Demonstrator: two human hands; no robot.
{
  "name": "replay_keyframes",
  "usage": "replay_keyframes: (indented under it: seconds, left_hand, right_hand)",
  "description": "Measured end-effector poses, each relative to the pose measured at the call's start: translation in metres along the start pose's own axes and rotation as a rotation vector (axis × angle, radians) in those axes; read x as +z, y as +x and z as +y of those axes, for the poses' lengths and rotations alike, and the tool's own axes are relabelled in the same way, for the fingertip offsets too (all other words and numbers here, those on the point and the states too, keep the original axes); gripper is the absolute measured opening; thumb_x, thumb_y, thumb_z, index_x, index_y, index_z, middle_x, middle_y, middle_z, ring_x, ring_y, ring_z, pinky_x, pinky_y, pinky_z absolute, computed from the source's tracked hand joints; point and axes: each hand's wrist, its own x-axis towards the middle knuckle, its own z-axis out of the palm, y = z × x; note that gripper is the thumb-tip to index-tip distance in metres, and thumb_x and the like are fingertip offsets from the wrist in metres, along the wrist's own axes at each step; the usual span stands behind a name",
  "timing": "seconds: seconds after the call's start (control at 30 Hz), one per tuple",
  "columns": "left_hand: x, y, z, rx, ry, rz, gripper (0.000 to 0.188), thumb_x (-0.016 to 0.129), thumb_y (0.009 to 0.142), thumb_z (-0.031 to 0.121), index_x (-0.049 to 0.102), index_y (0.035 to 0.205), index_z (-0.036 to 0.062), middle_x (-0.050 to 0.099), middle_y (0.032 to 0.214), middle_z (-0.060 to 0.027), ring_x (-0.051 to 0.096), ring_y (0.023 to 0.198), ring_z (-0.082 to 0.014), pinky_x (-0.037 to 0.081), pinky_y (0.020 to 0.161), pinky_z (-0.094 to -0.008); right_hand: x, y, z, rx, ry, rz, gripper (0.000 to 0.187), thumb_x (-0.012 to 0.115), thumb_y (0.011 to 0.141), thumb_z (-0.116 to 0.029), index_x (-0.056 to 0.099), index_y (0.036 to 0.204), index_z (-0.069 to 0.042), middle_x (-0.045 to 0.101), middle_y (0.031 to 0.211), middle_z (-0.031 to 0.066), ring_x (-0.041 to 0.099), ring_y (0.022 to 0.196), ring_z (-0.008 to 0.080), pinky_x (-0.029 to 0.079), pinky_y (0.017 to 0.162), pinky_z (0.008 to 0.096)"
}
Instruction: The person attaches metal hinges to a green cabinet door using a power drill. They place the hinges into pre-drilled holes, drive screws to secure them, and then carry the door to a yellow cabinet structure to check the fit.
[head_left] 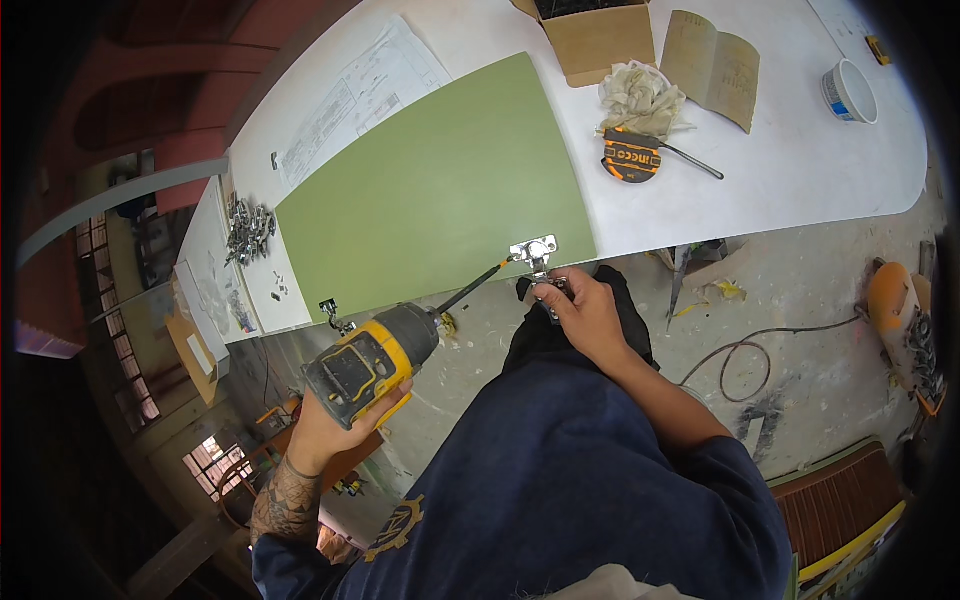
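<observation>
My left hand [325,436] is wrapped round the grip of a yellow and black cordless drill [372,362]. Its long dark bit points to the right and up, with the tip at the left side of a metal cabinet hinge [536,246]. That hinge lies at the near right corner of a green panel [430,175]. Pinched on the hinge's arm, just off the panel's edge, is my right hand [590,312]. A second hinge [338,318] sits at the panel's near left corner. Whether the bit sits in a screw is too small to tell.
The white table [760,190] holds a tape measure [632,158], a screwdriver [697,162], a crumpled cloth [642,98], a cardboard box [598,42], a brown paper [712,70], a white tub [850,92] and drawings [365,95]. Several hinges [248,230] are piled left. A cable [745,365] crosses the floor.
</observation>
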Motion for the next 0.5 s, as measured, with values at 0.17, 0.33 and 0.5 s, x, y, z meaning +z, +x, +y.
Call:
replay_keyframes:
  seconds: [0.17, 0.33, 0.5]
  left_hand:
    - [-0.005, 0.007, 0.009, 0.173, 0.162, -0.06, 0.023, 0.08, 0.087, 0.021, 0.076, 0.107, 0.0092, 0.077, 0.1, -0.0083, 0.076, 0.092, -0.0247, 0.059, 0.083, -0.0368]
    - [-0.009, 0.009, 0.013, 0.15, 0.191, -0.058, 0.024, 0.079, 0.087, 0.02, 0.076, 0.108, 0.0094, 0.077, 0.1, -0.0084, 0.075, 0.092, -0.0259, 0.059, 0.082, -0.0374]
    - [-0.01, 0.013, 0.018, 0.119, 0.182, -0.081, 0.028, 0.082, 0.087, 0.014, 0.071, 0.109, 0.0026, 0.075, 0.099, -0.007, 0.072, 0.092, -0.0175, 0.057, 0.085, -0.0336]
  right_hand:
    - [0.0, 0.001, 0.005, -0.019, 0.005, 0.002, 0.036, 0.075, 0.093, -0.034, 0.071, 0.102, 0.0, 0.068, 0.068, 0.0117, 0.065, 0.058, 0.0198, 0.049, 0.058, 0.0331]
    - [0.002, 0.002, 0.007, -0.058, 0.012, 0.013, 0.035, 0.075, 0.093, -0.033, 0.071, 0.101, 0.001, 0.068, 0.068, 0.012, 0.065, 0.057, 0.0209, 0.049, 0.058, 0.0337]
    - [0.002, 0.003, 0.009, -0.049, 0.02, -0.007, 0.034, 0.075, 0.094, -0.032, 0.07, 0.102, 0.001, 0.068, 0.068, 0.0122, 0.066, 0.059, 0.0203, 0.049, 0.058, 0.0342]
